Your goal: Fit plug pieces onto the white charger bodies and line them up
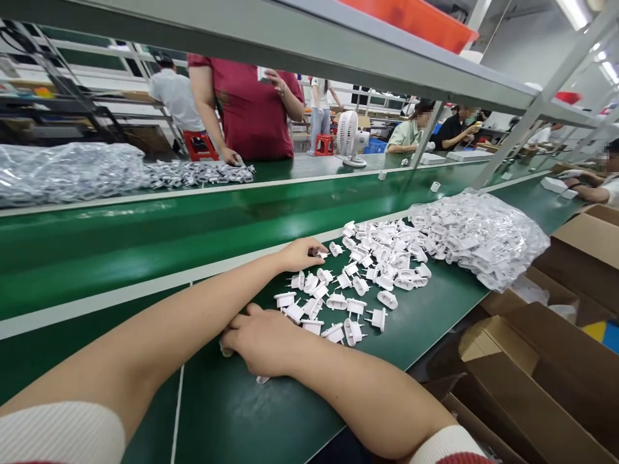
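My left hand [302, 254] reaches across to the upper left edge of a spread of white two-pin plug pieces [382, 245]. Its thumb and fingers are closed on one white plug piece [322, 254], partly hidden by them. Nearer to me, my right hand [265, 338] rests low over the green table [251, 419], its fingers curled and pointing left. What lies under those fingers is mostly hidden. The edge of a small white piece [262, 379] shows beneath the hand. Loose plug pieces lie right beside it, some with pins pointing sideways.
A clear bag of white pieces [483, 235] lies at the right. Open cardboard boxes [522, 380] stand by the table's right edge. Beyond the green belt [159, 229], a person in a red shirt [256, 109] stands near a heap of pieces [198, 173]. A shelf [300, 38] crosses overhead.
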`<state>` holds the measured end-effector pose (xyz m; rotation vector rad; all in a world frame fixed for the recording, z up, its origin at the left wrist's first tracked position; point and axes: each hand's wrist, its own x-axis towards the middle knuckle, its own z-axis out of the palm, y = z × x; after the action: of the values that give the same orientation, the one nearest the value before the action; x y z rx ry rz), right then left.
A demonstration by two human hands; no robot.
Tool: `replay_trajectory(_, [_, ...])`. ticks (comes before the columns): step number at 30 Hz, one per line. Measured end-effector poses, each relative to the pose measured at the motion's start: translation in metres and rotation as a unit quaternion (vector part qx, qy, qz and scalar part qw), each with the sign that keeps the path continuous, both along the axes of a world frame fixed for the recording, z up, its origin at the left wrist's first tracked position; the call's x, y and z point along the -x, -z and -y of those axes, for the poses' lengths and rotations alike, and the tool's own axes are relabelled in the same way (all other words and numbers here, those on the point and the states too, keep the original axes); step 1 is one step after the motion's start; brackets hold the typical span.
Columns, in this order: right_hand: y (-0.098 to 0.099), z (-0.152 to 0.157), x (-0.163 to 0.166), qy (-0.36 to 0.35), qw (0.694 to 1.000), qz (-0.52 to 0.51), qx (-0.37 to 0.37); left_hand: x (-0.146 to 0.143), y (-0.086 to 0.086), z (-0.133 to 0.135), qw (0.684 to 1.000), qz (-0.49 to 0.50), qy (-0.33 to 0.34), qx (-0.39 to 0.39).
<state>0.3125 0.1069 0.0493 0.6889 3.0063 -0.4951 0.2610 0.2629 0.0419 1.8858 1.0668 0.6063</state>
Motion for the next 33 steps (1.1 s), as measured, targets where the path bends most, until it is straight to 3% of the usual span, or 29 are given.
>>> replay_trajectory(4, [-0.005, -0.001, -0.002, 0.008, 1.000, -0.002, -0.010, 0.047, -0.010, 0.039, 0.985, 0.128, -0.054, 0.104])
replay_trajectory(7, [-0.005, -0.003, -0.005, 0.028, 0.999, -0.030, 0.003, 0.091, -0.020, 0.077, 0.952, 0.232, -0.130, 0.151])
replay_trajectory(9, [-0.004, -0.005, -0.008, 0.055, 0.995, -0.072, 0.036, 0.119, -0.025, 0.108, 0.891, 0.347, -0.201, 0.211])
replay_trajectory(12, [-0.001, -0.010, -0.009, 0.112, 0.973, -0.168, 0.114, 0.149, -0.028, 0.159, 0.771, 0.493, -0.286, 0.284])
replay_trajectory(14, [-0.001, -0.012, -0.009, 0.166, 0.934, -0.241, 0.203, 0.162, -0.023, 0.191, 0.755, 0.507, -0.315, 0.273])
replay_trajectory(16, [-0.003, -0.011, -0.007, 0.215, 0.881, -0.300, 0.297, 0.171, -0.012, 0.217, 0.783, 0.471, -0.339, 0.225])
replay_trajectory(18, [-0.007, -0.007, -0.005, 0.232, 0.836, -0.339, 0.364, 0.178, 0.003, 0.235, 0.845, 0.375, -0.353, 0.140])
replay_trajectory(20, [-0.010, -0.001, -0.003, 0.222, 0.812, -0.370, 0.392, 0.183, 0.018, 0.244, 0.916, 0.232, -0.327, 0.022])
replay_trajectory(22, [-0.011, 0.004, -0.002, 0.204, 0.808, -0.394, 0.387, 0.185, 0.028, 0.247, 0.961, 0.089, -0.247, -0.089])
replay_trajectory(25, [-0.011, 0.009, -0.001, 0.170, 0.835, -0.412, 0.323, 0.185, 0.033, 0.248, 0.970, -0.031, -0.156, -0.186])
replay_trajectory(27, [-0.011, 0.012, 0.000, 0.144, 0.861, -0.415, 0.257, 0.183, 0.031, 0.252, 0.960, -0.031, -0.172, -0.219])
replay_trajectory(33, [-0.013, 0.026, 0.006, 0.048, 0.908, -0.410, 0.073, 0.173, 0.019, 0.264, 0.955, 0.113, -0.239, -0.135])
